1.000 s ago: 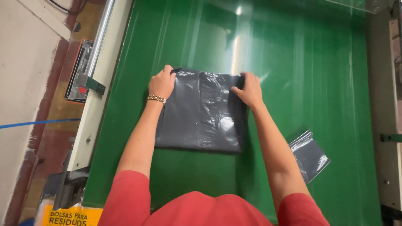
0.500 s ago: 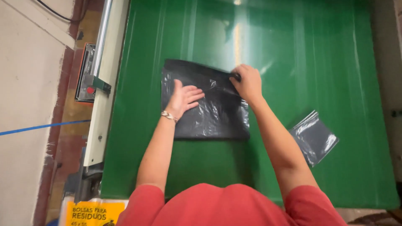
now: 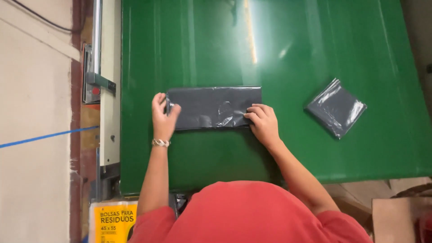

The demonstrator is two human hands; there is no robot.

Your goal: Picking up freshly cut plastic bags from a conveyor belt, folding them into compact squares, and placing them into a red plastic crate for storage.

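Table top (image 3: 315, 148) is glossy green with pale glare streaks. Folded bag (image 3: 211, 107) under my fingers is dark grey, shiny, faint whitish creases. Second folded bag (image 3: 336, 107) off to my right is the same dark grey with brighter white sheen. My sleeves (image 3: 252, 211) are red. Bracelet (image 3: 160, 143) on my left wrist is silvery. Packet (image 3: 112, 221) at bottom left is yellow with black lettering. Floor (image 3: 31, 135) is beige with a blue line (image 3: 45, 136) across it
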